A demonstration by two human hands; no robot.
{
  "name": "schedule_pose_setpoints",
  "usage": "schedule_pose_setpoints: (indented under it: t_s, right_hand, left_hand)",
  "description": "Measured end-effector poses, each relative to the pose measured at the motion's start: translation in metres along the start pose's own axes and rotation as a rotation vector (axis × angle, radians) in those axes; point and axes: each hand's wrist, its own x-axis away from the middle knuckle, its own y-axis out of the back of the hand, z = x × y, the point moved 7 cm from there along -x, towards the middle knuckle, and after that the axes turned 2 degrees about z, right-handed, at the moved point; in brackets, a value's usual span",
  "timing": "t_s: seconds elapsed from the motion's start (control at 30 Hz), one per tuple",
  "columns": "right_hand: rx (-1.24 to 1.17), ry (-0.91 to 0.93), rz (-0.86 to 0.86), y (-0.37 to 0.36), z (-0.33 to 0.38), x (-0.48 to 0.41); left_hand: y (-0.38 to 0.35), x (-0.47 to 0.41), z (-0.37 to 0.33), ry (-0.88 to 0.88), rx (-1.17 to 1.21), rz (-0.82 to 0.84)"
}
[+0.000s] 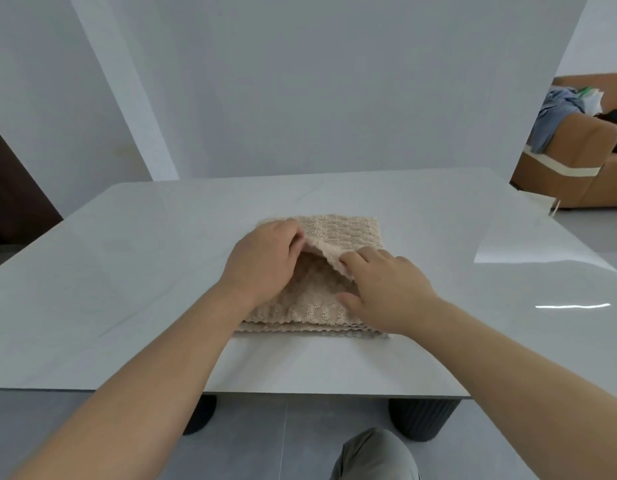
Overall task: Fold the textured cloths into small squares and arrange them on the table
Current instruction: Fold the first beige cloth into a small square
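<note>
Left hand [265, 258] and right hand [390, 292] both pinch the raised flap of the cloth [345, 226] in curled fingers; an uneven pull could skew the fold or drag the lower layers [300, 326].

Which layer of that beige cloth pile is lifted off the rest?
The top layer: the left hand and right hand hold its edge up, while the layers beneath lie flat.

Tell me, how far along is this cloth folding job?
Early, it seems. Done: no finished small square is set aside on the table. In hand: the left hand and right hand grip a raised flap of the top cloth, mid-fold. Left: finishing this one, then the layers, perhaps more cloths, showing at the front edge of the stack.
</note>
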Motion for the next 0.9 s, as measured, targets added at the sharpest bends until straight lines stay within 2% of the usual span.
schedule_pose_setpoints:
  t_s: [0.23, 0.43, 0.6, 0.7, 0.9]
  right_hand:
    - [-0.149, -0.264, -0.118, 0.011, -0.01, -0.032]
    - [-0.298, -0.366, -0.065, 0.018, -0.019, -0.058]
    - [-0.528, -0.338, -0.182, 0.042, -0.018, -0.078]
    - [-0.651, -0.292, -0.28, 0.07, -0.015, -0.084]
    - [-0.88, -0.179, -0.303, 0.118, -0.004, -0.079]
  left_hand:
    - [0.028, -0.023, -0.015, -0.016, 0.056, -0.096]
    - [0.035, -0.028, -0.004, 0.03, 0.217, -0.06]
    - [0.048, -0.025, 0.0, 0.039, 0.381, -0.121]
    - [0.05, -0.024, 0.004, 0.058, 0.39, -0.148]
    - [0.04, -0.029, 0.01, 0.141, 0.521, -0.04]
